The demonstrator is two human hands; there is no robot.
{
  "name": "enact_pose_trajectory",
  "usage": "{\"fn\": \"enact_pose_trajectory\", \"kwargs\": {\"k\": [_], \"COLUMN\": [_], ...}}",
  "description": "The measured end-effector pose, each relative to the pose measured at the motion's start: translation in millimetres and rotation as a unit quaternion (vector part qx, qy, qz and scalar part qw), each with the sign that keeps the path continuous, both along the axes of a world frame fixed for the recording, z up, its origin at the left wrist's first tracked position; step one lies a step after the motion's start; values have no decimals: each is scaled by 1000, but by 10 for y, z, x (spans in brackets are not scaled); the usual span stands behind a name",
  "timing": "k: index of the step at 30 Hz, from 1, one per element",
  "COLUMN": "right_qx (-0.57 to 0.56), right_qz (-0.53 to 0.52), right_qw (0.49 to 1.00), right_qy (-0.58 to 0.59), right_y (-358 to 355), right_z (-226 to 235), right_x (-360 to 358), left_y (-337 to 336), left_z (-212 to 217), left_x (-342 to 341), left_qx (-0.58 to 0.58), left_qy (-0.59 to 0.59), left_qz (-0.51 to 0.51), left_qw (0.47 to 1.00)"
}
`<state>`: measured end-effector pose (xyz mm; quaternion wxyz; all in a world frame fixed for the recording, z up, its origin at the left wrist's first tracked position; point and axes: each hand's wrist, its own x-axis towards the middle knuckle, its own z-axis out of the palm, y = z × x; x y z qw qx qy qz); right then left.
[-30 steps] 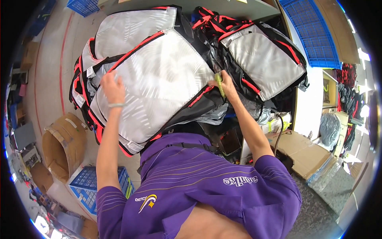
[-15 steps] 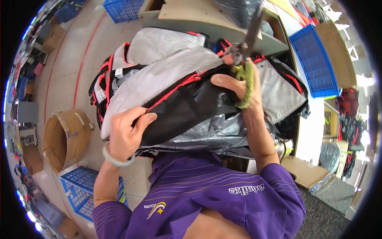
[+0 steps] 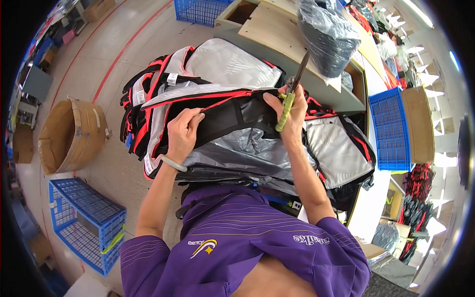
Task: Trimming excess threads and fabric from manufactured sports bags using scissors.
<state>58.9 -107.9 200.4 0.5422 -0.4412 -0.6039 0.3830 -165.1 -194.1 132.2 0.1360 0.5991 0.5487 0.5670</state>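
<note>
Head view: you are standing over a stack of grey, black and red bags [image 3: 232, 64] piled on the desk [image 3: 277, 34], and you are working on the top bag [image 3: 232, 128], which is lying right in front of your chest, tipped up on its long side. Your left hand [image 3: 182, 134] is gripping the bag's near-left edge, fingers [image 3: 190, 119] curled and pressed together over the black fabric just below the red piping [image 3: 208, 96], likely to be keeping that seam taut and raised. A pale bracelet [image 3: 170, 162] is sitting on that wrist. Your right hand [image 3: 289, 116] is closed around a pair of scissors [image 3: 293, 91] with green handles, fingers wrapped tight through and around the handles, blades pointing up and far, away from the fabric; thumb is resting on the bag's upper edge, seemingly to be steadying it. Whether the blades are parted, you cannot tell. To the left on the floor, a round cardboard drum [image 3: 69, 133] and a blue crate [image 3: 84, 222] are standing. To the right, a blue crate [image 3: 391, 128] is leaning beside the desk. A bagged dark bundle [image 3: 326, 34] is sitting at the far side of the desk.
</note>
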Motion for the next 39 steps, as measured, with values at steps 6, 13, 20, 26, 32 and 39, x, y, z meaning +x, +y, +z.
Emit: {"fn": "enact_pose_trajectory", "kwargs": {"k": [6,13,20,26,32,39], "right_qx": [107,265,235,180,109,107], "right_qz": [135,307,427,456,456,554], "right_qw": [905,713,582,622,659,585], "right_qy": [-388,-572,-651,-611,-588,-583], "right_y": [421,1080,1405,1497,1442,1273], "right_z": [338,791,961,776,609,519], "right_x": [333,253,-183,-152,-73,-587], "left_y": [70,119,168,101,-74,-190], "left_z": [-123,-163,-159,-185,-124,-142], "left_x": [89,72,61,64,-15,95], "left_qx": [86,52,35,-20,-208,-99], "left_qy": [1,-23,-11,-9,-269,-116], "left_qz": [94,85,81,124,6,121], "left_qw": [992,995,996,992,941,981]}}
